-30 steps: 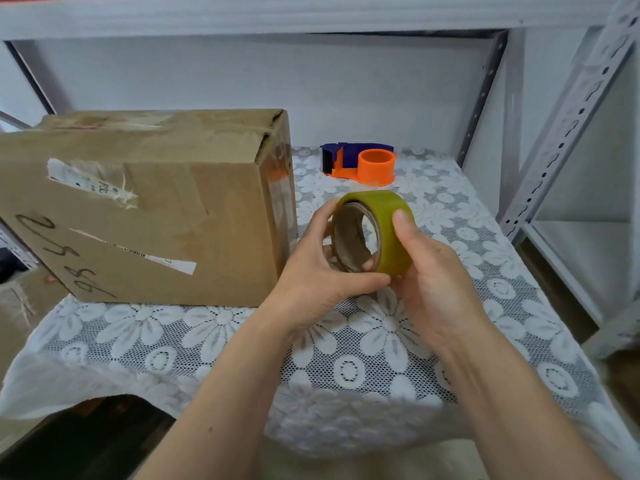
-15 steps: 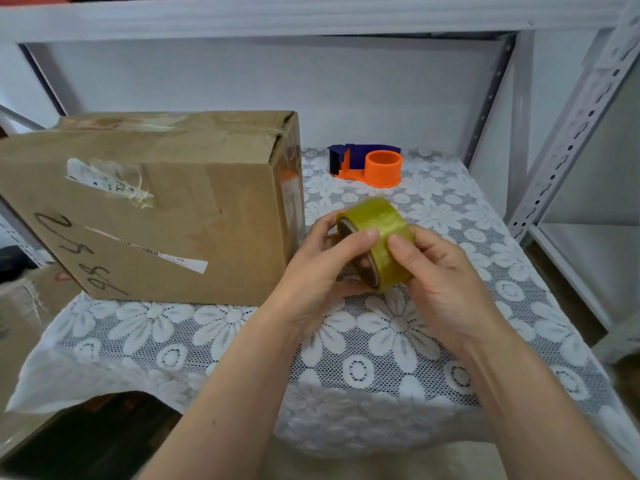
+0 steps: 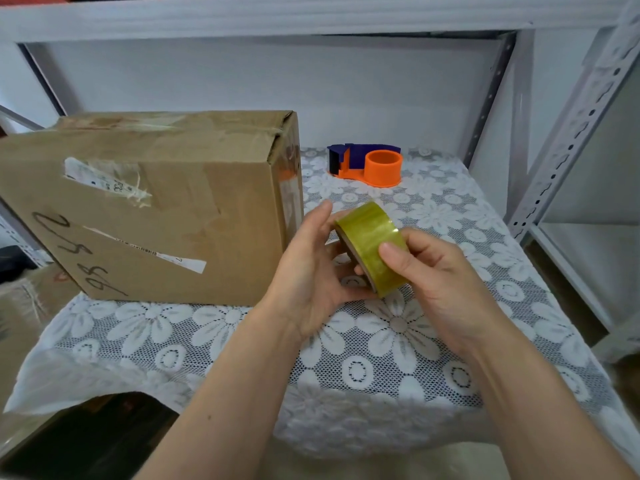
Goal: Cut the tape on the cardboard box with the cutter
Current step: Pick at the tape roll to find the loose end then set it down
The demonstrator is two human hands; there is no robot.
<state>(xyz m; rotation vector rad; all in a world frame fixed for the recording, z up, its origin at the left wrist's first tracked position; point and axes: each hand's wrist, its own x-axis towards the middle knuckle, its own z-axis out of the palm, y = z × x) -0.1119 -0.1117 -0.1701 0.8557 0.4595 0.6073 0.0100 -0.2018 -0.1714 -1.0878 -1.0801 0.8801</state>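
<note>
Preparation, seemingly: both hands' fingers point(image 3: 393, 251) curl round a yellowish translucent tape roll point(image 3: 372, 247); next, fetching the orange-and-blue plastic cutter point(image 3: 369, 165) at twelve o'clock.

Cardboard box point(image 3: 149, 209): matt brown, creased, torn paper labels. Tape roll point(image 3: 372, 247): glossy yellowish film (light glints off it). Dispenser point(image 3: 367, 164): smooth orange-blue plastic. Tablecloth point(image 3: 381, 341): white lace. Shelf frame point(image 3: 568, 133): painted metal.

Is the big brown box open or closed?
Closed. The box's top flaps lie flat and meet at the corner; no gap shows.
</note>
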